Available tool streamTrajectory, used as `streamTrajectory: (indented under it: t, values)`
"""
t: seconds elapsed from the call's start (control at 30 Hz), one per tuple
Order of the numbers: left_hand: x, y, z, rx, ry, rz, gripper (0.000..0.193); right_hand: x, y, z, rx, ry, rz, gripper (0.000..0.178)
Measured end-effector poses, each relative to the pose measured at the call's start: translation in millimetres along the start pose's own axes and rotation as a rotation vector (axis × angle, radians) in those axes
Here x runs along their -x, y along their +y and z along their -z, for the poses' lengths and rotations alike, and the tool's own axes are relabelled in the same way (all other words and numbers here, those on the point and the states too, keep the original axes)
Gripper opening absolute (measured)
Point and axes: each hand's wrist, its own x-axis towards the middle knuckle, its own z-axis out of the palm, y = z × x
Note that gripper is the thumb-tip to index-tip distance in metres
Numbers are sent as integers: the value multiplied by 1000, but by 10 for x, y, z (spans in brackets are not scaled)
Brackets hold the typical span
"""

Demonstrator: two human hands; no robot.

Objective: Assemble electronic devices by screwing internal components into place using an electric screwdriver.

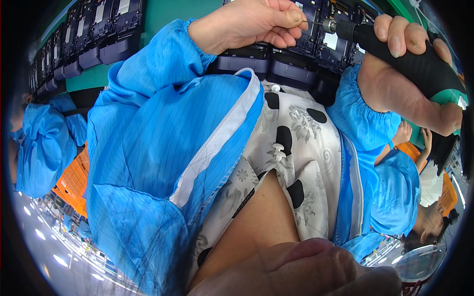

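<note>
My right hand [407, 47] is wrapped round a black electric screwdriver [380, 42], held tilted with its chuck pointing left. From the chuck a thin metal bit [316, 22] reaches to the fingertips of my left hand [269, 22]. Thumb and forefinger of that hand are pinched at the bit's tip; whatever small thing sits between them is hidden. Right behind and below both hands stand dark purple-black device housings [294, 74] in a row, with inner frames and pale rectangles showing. The hands partly cover them.
More such housings [118, 47] line the green work surface [165, 12] to the left. Co-workers in blue sleeves [42, 143] are on the left and on the right [395, 192]. Orange chair backs [71, 182] stand behind.
</note>
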Motion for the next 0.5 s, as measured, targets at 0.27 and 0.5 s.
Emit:
streamTrajectory:
  t: [0.27, 0.5]
  values:
    - [32, 27, -31, -64, 23, -44, 21, 21, 52, 21, -55, 62, 12, 84]
    - [28, 26, -26, -48, 24, -11, 21, -1, 72, 55, -35, 34, 13, 84]
